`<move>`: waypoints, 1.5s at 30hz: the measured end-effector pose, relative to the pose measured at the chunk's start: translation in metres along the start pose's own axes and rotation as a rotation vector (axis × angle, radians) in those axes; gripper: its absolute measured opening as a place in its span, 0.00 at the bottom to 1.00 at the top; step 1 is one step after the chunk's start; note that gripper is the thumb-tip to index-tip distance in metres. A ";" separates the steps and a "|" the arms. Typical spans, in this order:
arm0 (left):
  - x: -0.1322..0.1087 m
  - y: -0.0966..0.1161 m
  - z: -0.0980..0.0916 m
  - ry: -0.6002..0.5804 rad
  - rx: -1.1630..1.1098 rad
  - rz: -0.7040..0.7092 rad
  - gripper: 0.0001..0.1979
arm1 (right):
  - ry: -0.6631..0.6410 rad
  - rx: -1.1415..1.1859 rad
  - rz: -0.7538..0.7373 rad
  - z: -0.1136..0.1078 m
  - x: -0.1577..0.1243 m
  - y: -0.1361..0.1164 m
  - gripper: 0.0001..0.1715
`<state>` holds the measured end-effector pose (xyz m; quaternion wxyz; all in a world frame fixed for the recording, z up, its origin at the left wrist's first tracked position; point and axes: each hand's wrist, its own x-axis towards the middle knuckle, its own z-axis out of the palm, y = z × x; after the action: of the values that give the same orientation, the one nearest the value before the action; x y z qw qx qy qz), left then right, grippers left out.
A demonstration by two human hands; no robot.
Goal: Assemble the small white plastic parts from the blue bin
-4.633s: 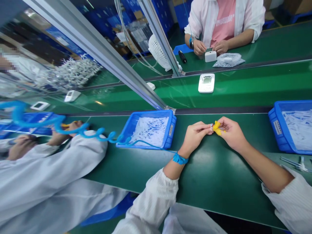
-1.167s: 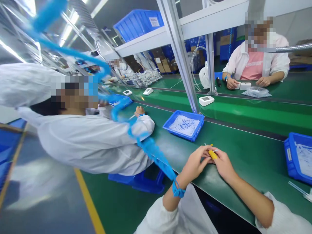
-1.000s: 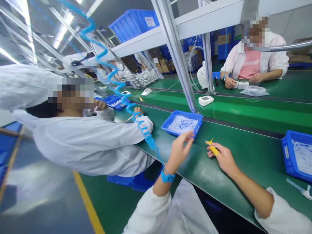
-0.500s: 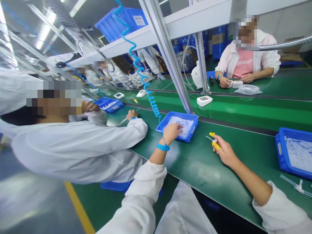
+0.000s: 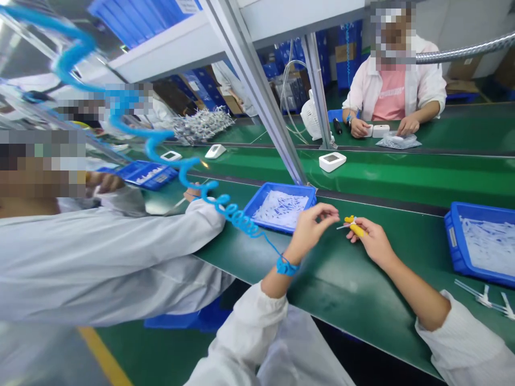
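My left hand (image 5: 316, 225), with a blue wrist strap (image 5: 287, 266) and coiled cord, is raised over the green bench just right of a blue tray (image 5: 246, 206) of small white and blue strips. Its thumb and fingertips are pinched together; anything between them is too small to make out. Facing it, my right hand (image 5: 368, 236) wears yellow finger covers and grips a small white part (image 5: 343, 227) with a thin stem pointing left. A small gap separates the two hands.
At the right stands another blue tray (image 5: 453, 236), with white tube pieces (image 5: 485, 297) in front. A co-worker's sleeve (image 5: 161, 236) reaches in from the left. A metal post (image 5: 261, 96) and white device (image 5: 332, 161) are beyond. Another person sits opposite.
My left hand has left the tray and moved right, close to my right hand. The view has shifted, and the coiled blue cord hangs nearer the camera.
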<state>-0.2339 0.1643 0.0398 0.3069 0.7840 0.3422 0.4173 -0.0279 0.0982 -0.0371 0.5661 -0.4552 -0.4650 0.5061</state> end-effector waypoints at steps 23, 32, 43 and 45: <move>-0.006 -0.036 0.067 -0.097 -0.493 -0.240 0.16 | 0.229 0.137 0.088 -0.011 0.007 -0.006 0.21; -0.006 -0.031 0.065 -0.099 -0.419 -0.196 0.13 | 0.230 0.150 0.085 -0.009 0.006 -0.009 0.25; -0.009 -0.029 0.068 -0.053 -0.394 -0.187 0.09 | 0.232 0.154 0.086 -0.010 0.005 -0.008 0.22; -0.009 -0.030 0.070 -0.041 -0.365 -0.173 0.08 | 0.251 0.139 0.085 -0.010 0.005 -0.006 0.22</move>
<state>-0.1859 0.1607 -0.0193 0.4853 0.6913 0.3208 0.4285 -0.0170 0.1021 -0.0322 0.6281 -0.4938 -0.3344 0.4998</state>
